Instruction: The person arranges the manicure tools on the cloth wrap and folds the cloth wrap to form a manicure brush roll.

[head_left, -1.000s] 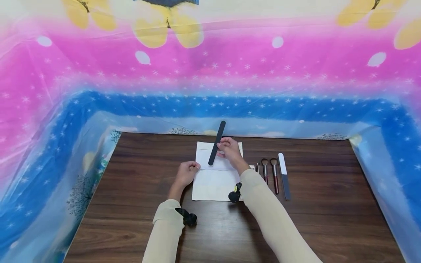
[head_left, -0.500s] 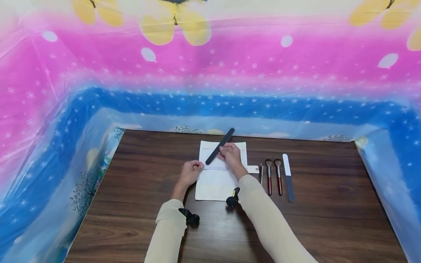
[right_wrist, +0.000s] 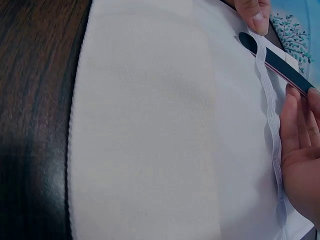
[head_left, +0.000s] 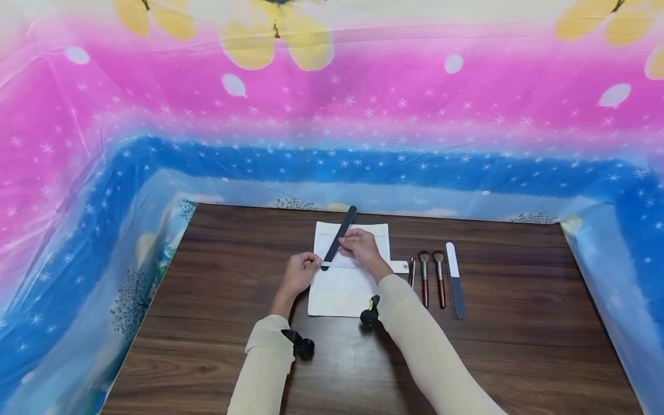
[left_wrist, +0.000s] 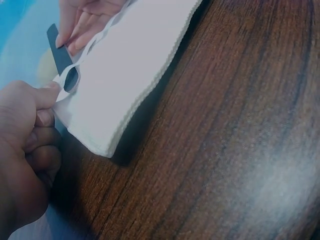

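A white fabric case (head_left: 342,297) lies unfolded on the table, with a white elastic band (right_wrist: 272,120) stitched in loops across it. My left hand (head_left: 300,273) pinches the band at the case's left edge, its other fingers curled in the left wrist view. In my right hand (head_left: 360,246), a black nail file (head_left: 339,233) is pinched between thumb and fingers. The file slants up and away, and its near end passes beneath the band's leftmost loop. In the right wrist view, the rounded tip shows just past the elastic.
Right of the case lie a slim metal tool (head_left: 412,272), two makeup brushes (head_left: 425,279) with dark red handles, and a white-and-grey nail file (head_left: 453,280). A snap tab (head_left: 399,267) sticks out from the case. A patterned cloth (head_left: 332,167) surrounds the brown table (head_left: 218,288).
My right hand has brought the black file down and toward the left hand, and its near end has slid under the elastic loop. My left hand keeps its hold at the case's edge.
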Tool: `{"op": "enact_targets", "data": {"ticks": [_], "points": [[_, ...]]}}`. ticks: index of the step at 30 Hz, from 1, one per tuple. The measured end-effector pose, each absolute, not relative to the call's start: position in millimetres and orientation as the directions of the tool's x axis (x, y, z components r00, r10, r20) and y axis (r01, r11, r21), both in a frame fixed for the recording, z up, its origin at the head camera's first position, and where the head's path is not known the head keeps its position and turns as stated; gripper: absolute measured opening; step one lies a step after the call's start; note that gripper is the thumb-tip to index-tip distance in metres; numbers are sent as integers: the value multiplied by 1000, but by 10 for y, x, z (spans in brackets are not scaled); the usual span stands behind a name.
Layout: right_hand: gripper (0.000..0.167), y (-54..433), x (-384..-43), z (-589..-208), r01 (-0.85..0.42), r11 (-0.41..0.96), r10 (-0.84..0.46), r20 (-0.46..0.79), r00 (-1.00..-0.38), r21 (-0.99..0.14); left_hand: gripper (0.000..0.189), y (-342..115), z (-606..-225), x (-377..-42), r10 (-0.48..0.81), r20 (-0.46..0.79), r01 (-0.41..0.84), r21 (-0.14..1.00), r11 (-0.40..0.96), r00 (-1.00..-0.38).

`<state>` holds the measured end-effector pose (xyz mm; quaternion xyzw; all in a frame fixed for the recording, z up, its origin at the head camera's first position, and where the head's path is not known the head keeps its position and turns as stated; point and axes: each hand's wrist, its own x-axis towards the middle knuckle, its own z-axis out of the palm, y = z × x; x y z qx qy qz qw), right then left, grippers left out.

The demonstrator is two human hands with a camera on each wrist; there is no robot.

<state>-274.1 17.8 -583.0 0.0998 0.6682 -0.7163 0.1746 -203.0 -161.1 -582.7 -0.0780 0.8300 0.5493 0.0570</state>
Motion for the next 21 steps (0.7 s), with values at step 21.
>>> {"op": "enact_targets", "data": {"ticks": [21], "points": [[9, 221, -2716, -5691, 212, 383, -464, -386, -798, -899, 17, -1595, -5844, -2026, -73, -227, -235, 859, 456, -971]]}}
